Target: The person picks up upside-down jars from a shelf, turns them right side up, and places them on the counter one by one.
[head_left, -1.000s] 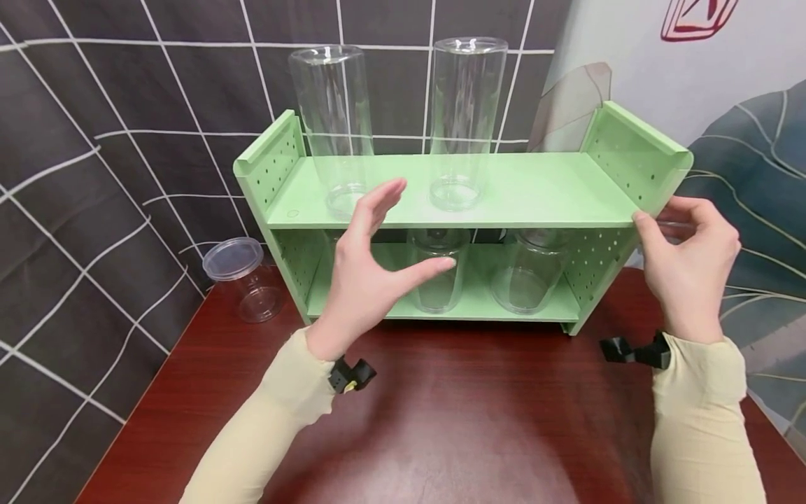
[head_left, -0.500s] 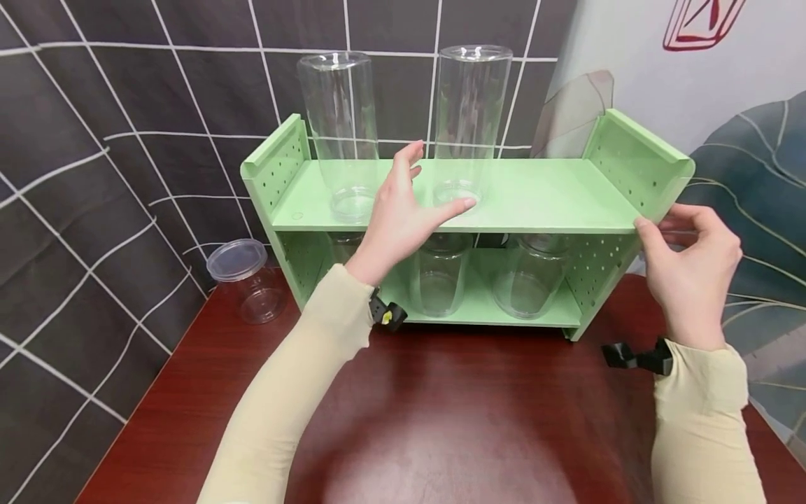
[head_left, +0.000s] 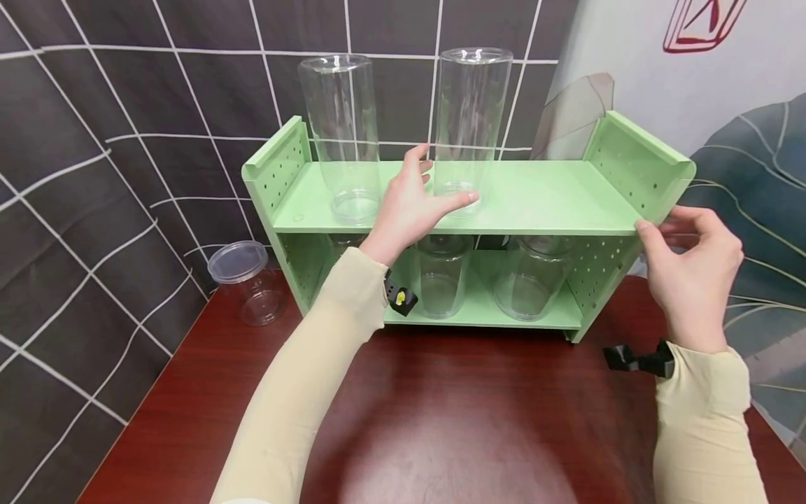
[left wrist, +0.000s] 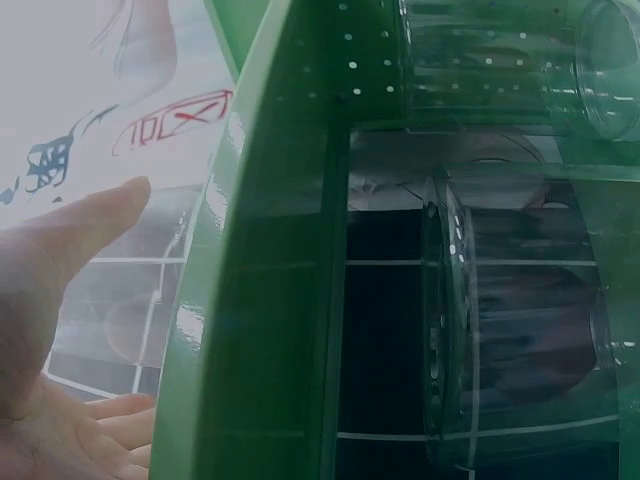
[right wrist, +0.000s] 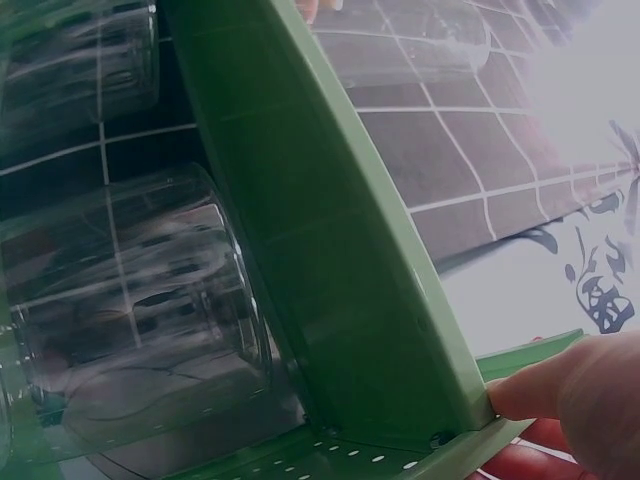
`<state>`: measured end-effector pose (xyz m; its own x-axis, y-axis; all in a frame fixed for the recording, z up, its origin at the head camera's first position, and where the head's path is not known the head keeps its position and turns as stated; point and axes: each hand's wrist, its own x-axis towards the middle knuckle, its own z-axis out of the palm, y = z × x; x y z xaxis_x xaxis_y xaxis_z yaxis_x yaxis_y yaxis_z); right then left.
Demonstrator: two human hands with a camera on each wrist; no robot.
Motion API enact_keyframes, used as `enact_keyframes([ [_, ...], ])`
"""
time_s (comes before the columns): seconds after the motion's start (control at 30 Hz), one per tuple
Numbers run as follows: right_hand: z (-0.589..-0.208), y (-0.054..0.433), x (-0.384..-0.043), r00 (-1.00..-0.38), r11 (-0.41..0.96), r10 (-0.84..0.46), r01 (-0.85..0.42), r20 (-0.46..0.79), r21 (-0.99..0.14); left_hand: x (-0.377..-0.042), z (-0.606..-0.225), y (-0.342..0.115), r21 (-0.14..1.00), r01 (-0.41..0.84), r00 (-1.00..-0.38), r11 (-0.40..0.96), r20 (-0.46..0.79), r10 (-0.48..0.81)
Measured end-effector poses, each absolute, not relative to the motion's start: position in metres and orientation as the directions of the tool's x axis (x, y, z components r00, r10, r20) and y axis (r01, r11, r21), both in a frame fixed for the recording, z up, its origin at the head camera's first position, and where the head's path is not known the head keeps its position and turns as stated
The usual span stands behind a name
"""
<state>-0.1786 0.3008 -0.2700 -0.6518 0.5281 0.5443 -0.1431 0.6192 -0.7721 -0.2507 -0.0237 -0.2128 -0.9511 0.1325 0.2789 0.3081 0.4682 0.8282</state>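
Note:
A green two-tier shelf rack [head_left: 554,196] stands on the table. On its upper board are two tall clear jars, the left jar [head_left: 343,119] and the right jar [head_left: 474,105]. My left hand [head_left: 406,213] is at the lower part of the right jar. Its thumb lies in front of the jar and its fingers extend to the jar's left, spread apart. In the left wrist view this thumb and the fingers stay wide of each other. My right hand [head_left: 695,269] grips the rack's right side panel, thumb on the front edge, as the right wrist view also shows.
Several shorter clear jars stand on the lower board, among them a middle jar [head_left: 441,280] and a right-hand jar [head_left: 529,283]. A lidded clear jar [head_left: 239,264] stands on the dark red table [head_left: 478,413] left of the rack. A tiled-pattern backdrop [head_left: 208,98] hangs behind.
My left hand has moved up and to the right, from in front of the rack to the right tall jar. My right hand stays on the side panel. The view has shifted slightly.

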Motion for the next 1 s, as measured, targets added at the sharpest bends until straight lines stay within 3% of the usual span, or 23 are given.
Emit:
enact_keyframes([
  [0.37,-0.270,0.301,-0.179,-0.646,0.626,0.525,-0.149,0.555,-0.765,-0.252,-0.215,-0.023,0.818,0.335,-0.942,0.467,0.291,0.166],
  [1.0,-0.271,0.302,-0.178,-0.656,0.637,0.521,-0.128,0.547,-0.760,-0.225,-0.213,-0.035,0.869,0.419,-0.905,0.262,0.377,0.197],
])
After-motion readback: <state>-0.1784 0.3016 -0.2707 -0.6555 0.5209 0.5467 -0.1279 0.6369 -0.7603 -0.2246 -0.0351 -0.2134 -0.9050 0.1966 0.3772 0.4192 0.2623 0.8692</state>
